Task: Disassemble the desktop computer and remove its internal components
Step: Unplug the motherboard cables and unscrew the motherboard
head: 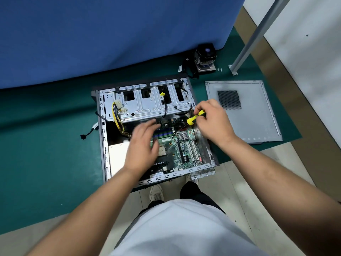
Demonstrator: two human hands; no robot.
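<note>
We see the desktop computer case [156, 126] lying on its side, open, partly on a green mat [46, 145] and partly on the pale floor [230, 191], in front of a blue cloth [110, 34]. The motherboard [177, 150] sits in the near right part of the case; the metal drive cage [147, 102] spans the far part. A bundle of yellow and black cables [118, 119] runs down the left side of the cage, and a pale power supply [118, 156] occupies the near left corner.

Right hand [214, 122]: fingers curled round the handle of a yellow and black screwdriver [195, 118], held over the far right corner of the motherboard. The tip is hidden, so we cannot tell what it touches.

Left hand [142, 145]: fingers straight and slightly apart, holding nothing, above the left part of the motherboard. It is blurred; contact with the board cannot be told.

Outside the case: the grey side panel [243, 111] lies flat on the mat just to the right. A cooler with fan and heatsink [205, 58] stands beyond the far right corner, beside black cables [190, 71]. 1 metal post [258, 34] rises at an angle to the right. 1 loose cable [88, 132] trails out on the left.
</note>
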